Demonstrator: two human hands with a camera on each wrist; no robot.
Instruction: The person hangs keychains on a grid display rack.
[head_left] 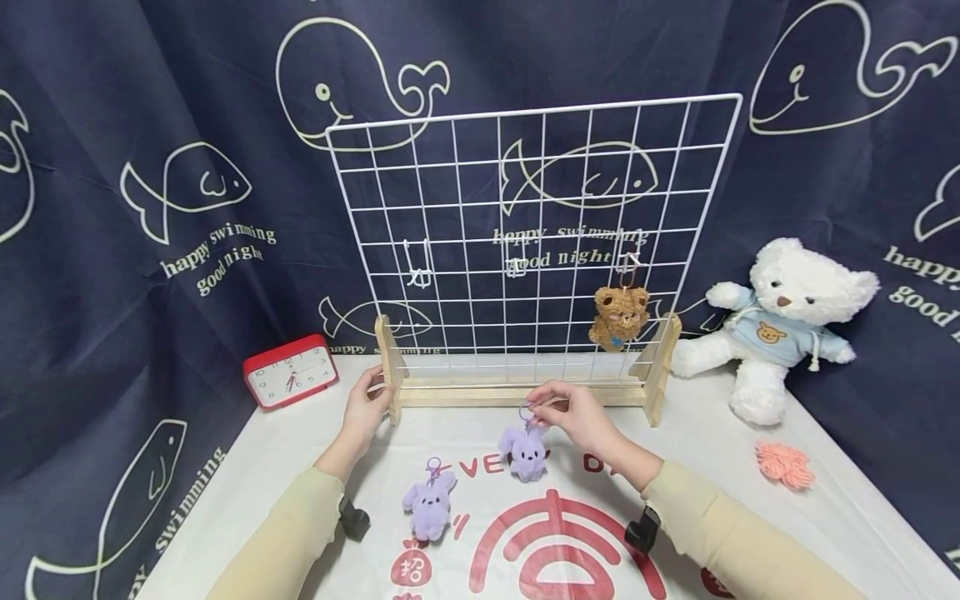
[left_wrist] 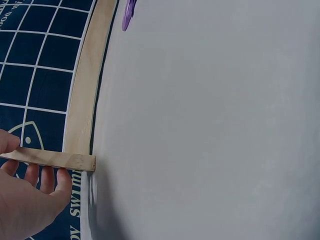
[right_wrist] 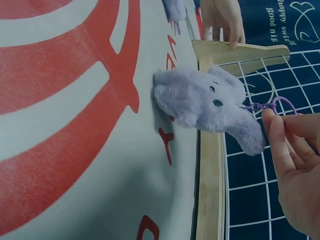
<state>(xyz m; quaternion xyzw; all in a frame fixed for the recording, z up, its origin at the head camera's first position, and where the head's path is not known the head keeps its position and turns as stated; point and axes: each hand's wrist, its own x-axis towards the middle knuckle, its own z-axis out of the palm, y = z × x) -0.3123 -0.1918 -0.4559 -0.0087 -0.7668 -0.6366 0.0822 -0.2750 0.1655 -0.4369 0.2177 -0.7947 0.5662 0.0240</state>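
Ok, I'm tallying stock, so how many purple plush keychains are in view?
2. One purple keychain is held by its ring in the right hand; the second purple keychain lies on the table, farther left.

I see the lilac plush keychain (head_left: 527,454) hanging head-up by its purple ring, pinched in the right fingers (right_wrist: 281,150) — fluffy, dark-eyed, low in front of the white grid rack (head_left: 546,200). That rack stands upright, its pale wooden left end gripped by the left fingers (left_wrist: 47,178).
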